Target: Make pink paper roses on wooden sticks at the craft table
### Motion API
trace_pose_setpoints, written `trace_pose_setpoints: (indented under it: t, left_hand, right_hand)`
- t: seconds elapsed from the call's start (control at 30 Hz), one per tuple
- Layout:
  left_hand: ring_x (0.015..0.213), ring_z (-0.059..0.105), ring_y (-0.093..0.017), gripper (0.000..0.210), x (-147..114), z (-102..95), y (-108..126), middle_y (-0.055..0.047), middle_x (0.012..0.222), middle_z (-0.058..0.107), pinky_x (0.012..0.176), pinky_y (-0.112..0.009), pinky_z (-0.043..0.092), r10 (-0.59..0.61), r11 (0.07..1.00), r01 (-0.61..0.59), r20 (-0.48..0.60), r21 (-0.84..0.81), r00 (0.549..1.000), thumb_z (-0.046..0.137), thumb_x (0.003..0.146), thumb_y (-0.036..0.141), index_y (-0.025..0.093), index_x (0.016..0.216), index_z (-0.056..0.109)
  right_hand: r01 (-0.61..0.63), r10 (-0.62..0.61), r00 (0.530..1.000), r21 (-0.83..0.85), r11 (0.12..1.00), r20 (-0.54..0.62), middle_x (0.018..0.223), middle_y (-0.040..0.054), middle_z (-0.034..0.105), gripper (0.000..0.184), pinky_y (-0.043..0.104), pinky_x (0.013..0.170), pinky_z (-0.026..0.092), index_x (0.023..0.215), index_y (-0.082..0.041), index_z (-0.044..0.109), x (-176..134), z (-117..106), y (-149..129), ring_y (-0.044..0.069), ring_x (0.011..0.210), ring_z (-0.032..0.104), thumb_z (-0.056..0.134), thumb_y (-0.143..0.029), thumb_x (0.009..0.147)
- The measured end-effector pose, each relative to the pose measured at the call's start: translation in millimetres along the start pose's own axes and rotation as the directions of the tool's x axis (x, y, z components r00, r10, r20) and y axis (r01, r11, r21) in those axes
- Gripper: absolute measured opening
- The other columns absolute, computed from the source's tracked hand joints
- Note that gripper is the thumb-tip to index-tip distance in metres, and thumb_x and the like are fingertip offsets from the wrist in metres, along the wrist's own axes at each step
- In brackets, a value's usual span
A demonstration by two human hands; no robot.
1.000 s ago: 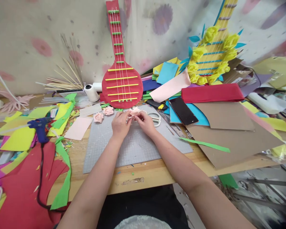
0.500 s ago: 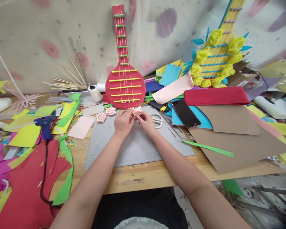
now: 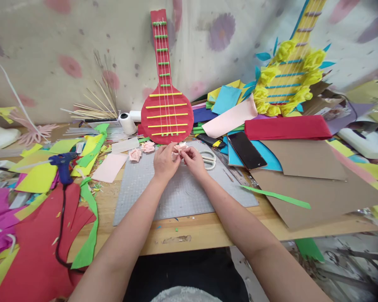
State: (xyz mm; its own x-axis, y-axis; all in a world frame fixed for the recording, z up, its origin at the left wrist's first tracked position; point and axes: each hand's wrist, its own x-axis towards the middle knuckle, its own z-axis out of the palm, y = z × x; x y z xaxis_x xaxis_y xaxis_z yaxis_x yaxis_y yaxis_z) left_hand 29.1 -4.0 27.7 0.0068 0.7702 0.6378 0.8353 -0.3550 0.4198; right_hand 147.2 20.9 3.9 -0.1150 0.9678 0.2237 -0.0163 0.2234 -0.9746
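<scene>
Between both hands is a pale pink paper flower [image 3: 180,148], its lower part hidden by fingers. My left hand [image 3: 165,162] is closed around its left side. With thumb and fingers together, my right hand [image 3: 193,161] pinches it from the right. Both hands are over the far part of a grey cutting mat [image 3: 182,193]. Two finished-looking pink paper roses, one of them a pink rose [image 3: 135,154], lie left of my left hand. White-handled scissors [image 3: 209,159] rest just right of my right hand. Behind stands a red paper lute [image 3: 167,115] with yellow bars and white strings.
To the left lie a blue glue gun [image 3: 64,165], red paper [image 3: 38,235] and green strips. A phone [image 3: 247,149], brown cardboard [image 3: 315,197] and a red paper roll [image 3: 288,127] are on the right. A yellow flowered instrument [image 3: 286,79] leans at the back.
Both hands stay at nearly the same spot, with the fingers shifting slightly on the pink paper flower. The whole view has moved a little.
</scene>
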Motion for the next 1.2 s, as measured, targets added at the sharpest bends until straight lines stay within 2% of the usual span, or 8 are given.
trace_pose_setpoints:
  t: [0.2,0.37,0.5,0.57,0.7,0.87,1.07,1.2]
  left_hand:
    - [0.092,0.054,-0.021,0.039,-1.3,4.9,0.9,-0.003,0.084,0.065,0.086,-0.035,0.039,-0.016,1.0,0.016,-0.021,-0.021,1.0,0.056,0.073,0.015,0.021,0.111,0.049]
    - [0.094,0.054,-0.021,0.044,0.5,8.3,-3.0,-0.004,0.083,0.062,0.087,-0.035,0.04,-0.035,0.998,0.029,-0.09,-0.059,0.995,0.055,0.07,0.014,0.018,0.112,0.042]
    - [0.09,0.055,-0.019,0.043,1.5,7.9,-6.1,-0.003,0.082,0.06,0.086,-0.035,0.041,-0.051,0.993,0.043,-0.075,-0.107,0.996,0.056,0.069,0.013,0.019,0.108,0.041]
    - [0.089,0.056,-0.019,0.043,1.7,6.9,-6.3,-0.003,0.081,0.059,0.086,-0.035,0.041,-0.057,0.991,0.048,-0.068,-0.125,0.996,0.056,0.068,0.013,0.02,0.108,0.04]
    - [0.088,0.056,-0.018,0.051,1.4,6.3,-6.0,-0.002,0.081,0.059,0.085,-0.034,0.041,-0.071,0.986,0.06,-0.062,-0.158,0.996,0.054,0.068,0.012,0.02,0.114,0.035]
    - [0.084,0.058,-0.017,0.055,-0.6,8.1,-8.4,0.0,0.077,0.059,0.081,-0.033,0.042,-0.054,0.98,0.042,-0.055,-0.194,0.997,0.054,0.068,0.011,0.02,0.117,0.03]
    - [0.083,0.057,-0.019,0.044,-1.7,4.8,-12.7,-0.001,0.077,0.059,0.08,-0.036,0.043,0.014,0.984,-0.016,-0.014,-0.178,1.0,0.055,0.068,0.011,0.021,0.106,0.035]
    - [0.086,0.056,-0.02,0.042,-1.5,4.2,-14.1,-0.002,0.077,0.059,0.081,-0.037,0.042,0.008,0.985,-0.01,-0.017,-0.171,1.0,0.056,0.066,0.01,0.021,0.102,0.037]
  right_hand:
    - [0.022,-0.022,1.0,-0.031,0.999,0.015,0.07,0.0006,0.06,0.022,0.024,0.05,0.04,0.076,-0.02,0.05,-1.7,-0.2,-2.0,0.011,0.058,0.053,0.051,-0.042,0.077]
    - [0.17,-0.166,0.985,-0.269,0.948,0.041,0.087,0.0031,0.063,0.015,0.026,0.066,0.044,0.088,-0.02,0.054,-5.1,-3.7,-8.1,0.013,0.074,0.057,0.047,-0.031,0.081]
    - [0.232,-0.224,0.972,-0.37,0.9,0.066,0.092,0.004,0.063,0.019,0.026,0.071,0.044,0.094,-0.02,0.056,-6.3,-6.3,-10.6,0.015,0.081,0.058,0.046,-0.03,0.082]
    - [0.244,-0.235,0.969,-0.407,0.88,0.074,0.091,0.0039,0.063,0.019,0.026,0.07,0.043,0.095,-0.02,0.057,-6.3,-7.2,-11.2,0.015,0.079,0.058,0.048,-0.03,0.081]
    - [0.182,-0.191,0.981,-0.505,0.844,0.034,0.083,0.0021,0.064,0.022,0.026,0.062,0.042,0.097,-0.02,0.055,-6.4,-6.9,-13.4,0.013,0.06,0.053,0.051,-0.029,0.078]
    - [0.142,-0.169,0.985,-0.42,0.896,-0.027,0.09,0.0022,0.066,0.025,0.028,0.062,0.044,0.099,-0.021,0.05,-6.3,-3.0,-13.1,0.014,0.061,0.057,0.053,-0.028,0.075]
    - [0.149,-0.144,0.989,-0.327,0.933,0.039,0.096,0.0034,0.067,0.022,0.033,0.076,0.048,0.097,-0.023,0.048,-4.7,-3.2,-7.4,0.019,0.09,0.064,0.053,-0.022,0.075]
    - [0.148,-0.128,0.988,-0.343,0.928,0.081,0.096,0.0029,0.068,0.024,0.036,0.079,0.047,0.099,-0.024,0.047,-4.9,-4.8,-5.7,0.02,0.091,0.064,0.053,-0.02,0.075]
